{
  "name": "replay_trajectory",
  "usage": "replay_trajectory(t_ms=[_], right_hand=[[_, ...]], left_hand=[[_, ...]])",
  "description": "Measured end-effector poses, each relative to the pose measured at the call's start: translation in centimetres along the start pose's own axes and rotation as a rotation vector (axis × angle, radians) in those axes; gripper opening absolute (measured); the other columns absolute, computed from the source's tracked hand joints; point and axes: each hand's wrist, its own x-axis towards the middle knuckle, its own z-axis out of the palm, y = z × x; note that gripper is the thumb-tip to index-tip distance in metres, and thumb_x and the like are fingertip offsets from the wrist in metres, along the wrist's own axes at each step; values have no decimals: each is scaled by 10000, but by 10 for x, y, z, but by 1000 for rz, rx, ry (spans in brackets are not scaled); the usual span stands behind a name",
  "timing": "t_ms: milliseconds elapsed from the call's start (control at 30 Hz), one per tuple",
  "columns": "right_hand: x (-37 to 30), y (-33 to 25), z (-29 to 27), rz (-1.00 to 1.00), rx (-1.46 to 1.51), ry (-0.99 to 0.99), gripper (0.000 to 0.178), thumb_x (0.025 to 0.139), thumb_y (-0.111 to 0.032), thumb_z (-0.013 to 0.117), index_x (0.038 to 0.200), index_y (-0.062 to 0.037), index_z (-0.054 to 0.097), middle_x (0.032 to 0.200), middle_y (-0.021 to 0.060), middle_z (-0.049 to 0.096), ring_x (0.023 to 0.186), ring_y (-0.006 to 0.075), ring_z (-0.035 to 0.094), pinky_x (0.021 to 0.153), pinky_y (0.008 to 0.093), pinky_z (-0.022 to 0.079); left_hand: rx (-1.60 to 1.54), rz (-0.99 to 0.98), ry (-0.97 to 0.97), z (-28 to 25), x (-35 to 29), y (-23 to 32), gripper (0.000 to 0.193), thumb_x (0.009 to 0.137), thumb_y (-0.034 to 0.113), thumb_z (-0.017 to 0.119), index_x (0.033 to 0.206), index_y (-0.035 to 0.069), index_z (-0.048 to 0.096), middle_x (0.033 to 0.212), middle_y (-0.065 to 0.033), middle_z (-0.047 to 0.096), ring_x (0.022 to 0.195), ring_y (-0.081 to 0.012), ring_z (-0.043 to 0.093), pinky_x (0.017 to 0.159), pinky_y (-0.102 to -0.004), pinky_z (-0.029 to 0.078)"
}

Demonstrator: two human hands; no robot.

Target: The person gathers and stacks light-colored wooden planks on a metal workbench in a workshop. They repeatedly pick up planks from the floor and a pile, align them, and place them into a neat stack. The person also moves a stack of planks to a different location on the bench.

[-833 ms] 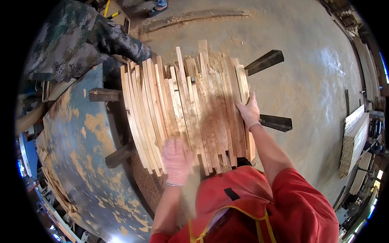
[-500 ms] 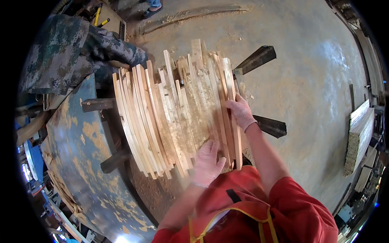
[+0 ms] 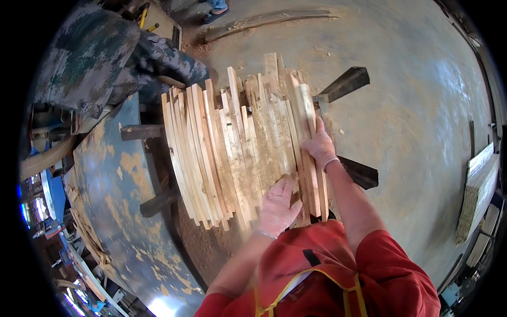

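Observation:
A stack of several pale wooden slats (image 3: pixel 232 148) lies side by side across dark metal support arms (image 3: pixel 346 84). My left hand (image 3: pixel 278 203), in a light glove, presses flat on the near ends of the middle slats. My right hand (image 3: pixel 318 147), also gloved, rests against the right-hand slats at the pile's outer edge, fingers along the wood. Neither hand has lifted a slat.
A blue, worn machine body (image 3: pixel 108 206) curves along the left. Another person in a camouflage jacket (image 3: pixel 90 58) bends at the upper left. Sawdust-covered concrete floor (image 3: pixel 417 105) spreads right; stacked boards (image 3: pixel 478 190) lean at the far right.
My left hand has moved right and up onto the slat ends. The right hand slid a little down the pile's right edge. The slats sit closer together.

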Motion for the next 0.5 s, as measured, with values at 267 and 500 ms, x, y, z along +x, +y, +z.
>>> replay_trajectory(t_ms=[267, 500], right_hand=[[-45, -72, 29, -45, 255, -112, 966, 808, -81, 767, 1644, -147, 287, 1233, 131, 713, 1079, 268, 712, 956, 397, 573], [-86, -198, 154, 127, -174, -423, 952, 963, -96, 690, 1709, -160, 103, 895, 45, 593, 618, 99, 499, 565, 290, 532]], left_hand=[[-177, -176, 100, -42, -30, -29, 721, 887, 300, 742, 1503, 18, 498, 1521, -241, 510, 1363, -414, 527, 1167, -461, 439], [81, -411, 408, -71, -63, -103, 923, 811, 441, 836, 1525, -3, 453, 1499, -242, 496, 1413, -432, 454, 1198, -556, 352]])
